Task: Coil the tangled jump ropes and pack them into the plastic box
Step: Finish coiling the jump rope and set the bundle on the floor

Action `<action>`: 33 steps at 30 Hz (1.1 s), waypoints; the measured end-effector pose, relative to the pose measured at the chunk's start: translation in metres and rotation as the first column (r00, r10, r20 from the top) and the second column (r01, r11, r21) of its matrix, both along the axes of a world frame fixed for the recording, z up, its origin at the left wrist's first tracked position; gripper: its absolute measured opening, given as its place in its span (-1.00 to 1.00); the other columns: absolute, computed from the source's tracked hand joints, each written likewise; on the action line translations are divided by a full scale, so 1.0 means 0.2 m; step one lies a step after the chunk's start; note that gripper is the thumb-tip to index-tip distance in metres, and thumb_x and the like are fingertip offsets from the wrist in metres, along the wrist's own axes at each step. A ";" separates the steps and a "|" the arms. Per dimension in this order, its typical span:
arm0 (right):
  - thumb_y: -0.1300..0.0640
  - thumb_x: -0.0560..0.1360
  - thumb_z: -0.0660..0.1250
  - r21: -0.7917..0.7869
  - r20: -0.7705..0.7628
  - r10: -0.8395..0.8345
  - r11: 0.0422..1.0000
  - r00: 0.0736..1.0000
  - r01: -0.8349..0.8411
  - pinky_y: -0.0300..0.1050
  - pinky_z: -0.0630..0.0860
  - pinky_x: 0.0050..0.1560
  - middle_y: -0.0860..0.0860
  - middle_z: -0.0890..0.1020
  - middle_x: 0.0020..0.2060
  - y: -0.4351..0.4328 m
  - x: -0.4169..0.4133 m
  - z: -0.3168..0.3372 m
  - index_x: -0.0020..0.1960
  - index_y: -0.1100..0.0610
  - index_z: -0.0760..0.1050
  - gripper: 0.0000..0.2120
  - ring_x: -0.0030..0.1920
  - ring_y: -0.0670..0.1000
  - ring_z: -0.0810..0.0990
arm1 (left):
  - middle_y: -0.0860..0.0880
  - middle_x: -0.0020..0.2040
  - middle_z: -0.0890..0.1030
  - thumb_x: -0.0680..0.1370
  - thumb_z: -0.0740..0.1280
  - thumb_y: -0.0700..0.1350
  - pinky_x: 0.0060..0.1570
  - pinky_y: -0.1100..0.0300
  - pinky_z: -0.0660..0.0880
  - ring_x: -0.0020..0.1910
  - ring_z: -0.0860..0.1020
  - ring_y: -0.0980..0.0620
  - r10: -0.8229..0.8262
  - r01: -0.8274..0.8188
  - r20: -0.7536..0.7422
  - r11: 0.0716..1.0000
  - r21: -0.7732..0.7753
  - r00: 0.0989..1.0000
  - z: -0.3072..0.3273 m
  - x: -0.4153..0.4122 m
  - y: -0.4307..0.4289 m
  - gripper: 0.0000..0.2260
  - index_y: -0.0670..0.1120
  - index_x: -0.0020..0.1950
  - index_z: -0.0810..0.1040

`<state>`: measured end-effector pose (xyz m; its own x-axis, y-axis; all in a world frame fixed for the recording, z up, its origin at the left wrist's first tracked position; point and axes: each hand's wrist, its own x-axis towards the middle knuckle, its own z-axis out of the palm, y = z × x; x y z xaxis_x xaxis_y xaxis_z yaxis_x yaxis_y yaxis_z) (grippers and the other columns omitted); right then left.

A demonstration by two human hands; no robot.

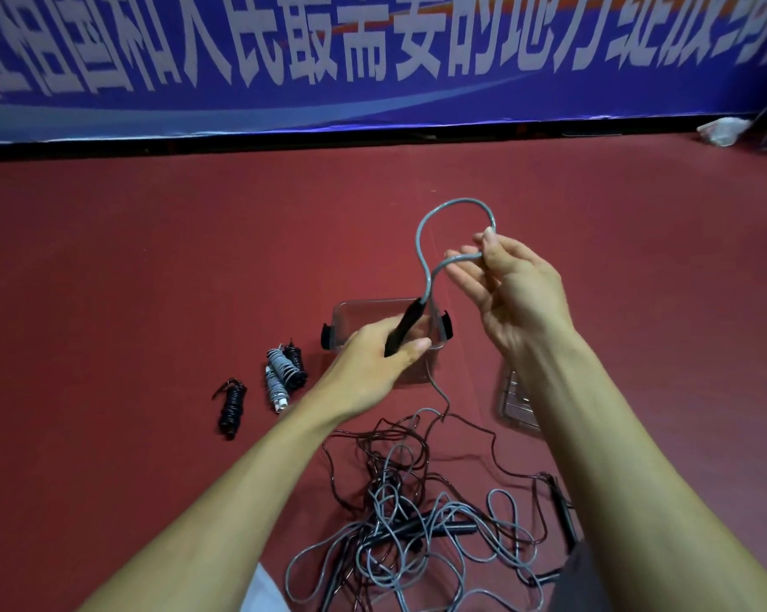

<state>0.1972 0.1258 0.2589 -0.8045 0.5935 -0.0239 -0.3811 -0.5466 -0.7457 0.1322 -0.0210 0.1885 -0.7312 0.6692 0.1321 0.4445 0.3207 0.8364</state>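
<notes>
My left hand grips a black jump-rope handle above the clear plastic box. A grey rope rises from that handle in a loop, and my right hand pinches it near the top between thumb and fingers. From there the cord drops to a tangled pile of grey and dark ropes on the red floor in front of me. Left of the box lie a grey coiled bundle, a black one beside it, and another black one further left.
The clear box lid lies flat on the floor to the right of the box, partly behind my right forearm. A blue banner with white lettering runs along the back. A white crumpled bag sits far right by the banner.
</notes>
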 end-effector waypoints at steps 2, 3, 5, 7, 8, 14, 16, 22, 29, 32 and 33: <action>0.30 0.58 0.25 -0.090 -0.032 -0.004 0.996 0.999 0.001 -0.18 0.60 -0.39 0.12 0.60 -0.42 0.02 0.01 0.01 -0.09 0.33 0.45 -0.90 -0.38 0.06 0.69 | 0.29 -0.22 0.63 0.58 0.35 -0.05 -0.06 0.26 0.48 -0.19 0.56 0.34 0.066 -0.064 -0.034 0.996 0.057 0.997 0.02 0.03 0.06 -0.90 0.15 -0.10 0.53; 0.31 0.58 0.26 -0.127 -0.040 -0.017 0.992 0.999 0.012 -0.18 0.60 -0.40 0.12 0.61 -0.45 0.03 0.01 0.00 -0.09 0.33 0.44 -0.91 -0.39 0.06 0.69 | 0.20 -0.27 0.64 0.58 0.35 -0.06 -0.14 0.26 0.53 -0.25 0.59 0.28 0.098 -0.096 -0.026 0.992 0.085 0.995 0.03 0.05 0.08 -0.87 0.12 -0.14 0.50; 0.31 0.58 0.27 -0.129 -0.031 -0.073 0.989 0.997 0.068 -0.19 0.60 -0.38 0.10 0.61 -0.48 0.06 0.01 -0.02 -0.07 0.33 0.44 -0.91 -0.40 0.04 0.68 | -0.03 -0.28 0.68 0.60 0.33 -0.11 -0.20 0.10 0.63 -0.28 0.68 0.05 0.110 -0.129 0.111 0.976 0.176 0.988 0.04 0.08 0.12 -0.88 0.05 -0.12 0.47; 0.23 0.59 0.28 -0.021 -0.003 -0.147 0.989 0.989 0.146 -0.21 0.60 -0.36 0.10 0.61 -0.43 0.09 0.01 -0.04 -0.06 0.32 0.45 -0.85 -0.41 0.00 0.66 | -0.18 -0.26 0.66 0.61 0.31 -0.15 -0.24 0.02 0.65 -0.29 0.69 -0.12 0.126 -0.203 0.283 0.943 0.262 0.951 0.06 0.10 0.15 -0.91 -0.03 -0.08 0.45; 0.16 0.61 0.27 0.058 0.018 -0.175 0.983 0.984 0.174 -0.20 0.61 -0.35 0.11 0.60 -0.38 0.10 0.02 -0.06 -0.04 0.30 0.46 -0.82 -0.40 0.00 0.66 | -0.19 -0.26 0.64 0.62 0.30 -0.16 -0.26 0.03 0.65 -0.30 0.69 -0.15 0.126 -0.247 0.366 0.920 0.304 0.922 0.07 0.10 0.16 -0.92 -0.06 -0.06 0.44; 0.27 0.62 0.16 0.636 0.275 -0.228 0.772 0.934 0.001 -0.06 0.62 -0.26 0.14 0.65 -0.16 0.11 -0.02 -0.20 -0.10 0.11 0.52 -0.79 -0.31 0.03 0.65 | -0.19 -0.29 0.62 0.64 0.25 -0.19 -0.19 -0.05 0.66 -0.18 0.68 -0.28 0.002 -0.478 0.671 0.704 0.525 0.741 0.15 0.07 0.15 -0.92 -0.17 0.02 0.37; 0.41 0.51 0.18 0.865 0.363 -0.282 0.456 0.888 -0.209 -0.05 0.60 -0.09 0.05 0.68 -0.09 0.11 -0.03 -0.25 -0.03 0.09 0.56 -0.71 -0.17 0.00 0.65 | -0.21 -0.26 0.61 0.65 0.21 -0.23 -0.21 -0.02 0.66 -0.17 0.69 -0.26 -0.085 -0.532 0.725 0.621 0.575 0.684 0.18 0.05 0.13 -0.97 -0.17 0.06 0.36; 0.23 0.54 0.31 0.692 0.708 -0.161 -0.034 0.687 -0.721 -0.09 0.50 0.20 0.01 0.62 0.16 0.00 -0.07 -0.36 0.29 0.10 0.47 -0.68 0.13 0.02 0.59 | -0.19 -0.29 0.64 0.66 0.17 -0.23 -0.20 0.00 0.66 -0.17 0.69 -0.24 -0.352 -0.675 0.795 0.420 0.606 0.494 0.25 0.02 0.04 -0.91 -0.22 0.08 0.44; 0.18 0.61 0.23 0.743 0.661 -0.090 -0.064 0.745 -0.666 -0.27 0.56 -0.17 0.00 0.66 -0.19 -0.09 -0.12 -0.47 -0.12 0.13 0.52 -0.84 -0.16 0.04 0.64 | -0.19 -0.30 0.64 0.65 0.19 -0.23 -0.13 -0.04 0.65 -0.18 0.69 -0.24 -0.381 -0.718 0.809 0.387 0.579 0.447 0.29 -0.01 -0.09 -0.91 -0.20 -0.04 0.43; 0.13 0.60 0.26 0.823 0.565 -0.162 0.038 0.809 -0.567 0.03 0.61 -0.13 0.02 0.66 -0.29 -0.09 -0.13 -0.44 -0.14 0.09 0.51 -0.84 -0.25 0.03 0.65 | -0.19 -0.35 0.63 0.65 0.18 -0.26 -0.27 0.03 0.66 -0.25 0.69 -0.20 -0.309 -0.780 0.826 0.290 0.554 0.471 0.27 -0.06 -0.14 -0.96 -0.19 0.01 0.39; 0.11 0.60 0.27 0.861 0.506 -0.202 0.058 0.839 -0.505 0.05 0.60 -0.13 -0.01 0.65 -0.29 -0.09 -0.13 -0.43 -0.10 0.07 0.51 -0.88 -0.23 0.04 0.64 | -0.20 -0.35 0.62 0.65 0.18 -0.27 -0.29 0.05 0.65 -0.27 0.69 -0.19 -0.256 -0.791 0.836 0.278 0.545 0.486 0.25 -0.08 -0.15 -0.95 -0.19 0.00 0.38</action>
<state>0.1704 0.1079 0.1729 -0.9698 0.2201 0.1053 0.1080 0.7745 -0.6233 0.1168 -0.0514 0.2393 -0.9337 0.2510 -0.2553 -0.3488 -0.7988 0.4901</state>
